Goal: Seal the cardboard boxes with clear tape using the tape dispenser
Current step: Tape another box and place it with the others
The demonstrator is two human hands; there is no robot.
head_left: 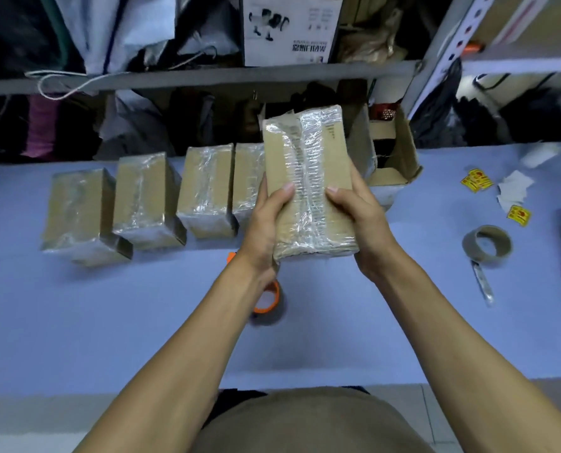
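A taped box (308, 188) was held up by both hands, left hand (266, 220) and right hand (357, 223), each grip curled round it. It likely needed setting at nine o'clock, beside the row of boxes (141, 204).

A pale blue table (109, 322) is seen spanning the view, backed at 12 o'clock by shelving. Four taped cardboard boxes (141, 201) are set on it in a row toward 10 o'clock, side by side and nearly touching. An open cardboard box (400, 158) is placed at 1 o'clock by the table's far edge. At 3 o'clock a brown tape roll (486, 245) is laid flat, with a small knife (483, 282) just beside it toward 4 o'clock. Yellow stickers (476, 179) and white paper scraps (514, 191) are scattered at 2 o'clock. Near the centre an orange tape dispenser (269, 304) is rested on the surface, partly hidden.
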